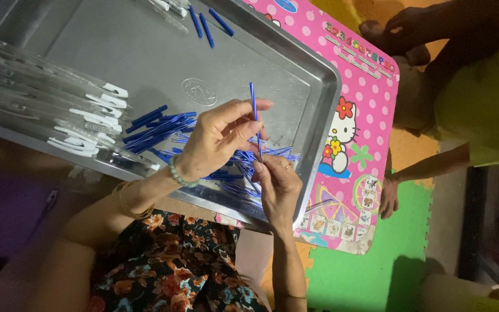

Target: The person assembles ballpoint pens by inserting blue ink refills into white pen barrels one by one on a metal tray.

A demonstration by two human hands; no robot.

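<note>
Head camera is showing the left hand (220,138) pinching a thin blue pen refill (254,115) between thumb and fingertips and holding it upright over a metal tray (145,52), while the right hand (277,185), fingers curled, is gripping its lower end. The tray is holding a heap of blue refills (163,130), a row of clear pen barrels (47,110) with white clips, and three blue caps (208,23).
</note>
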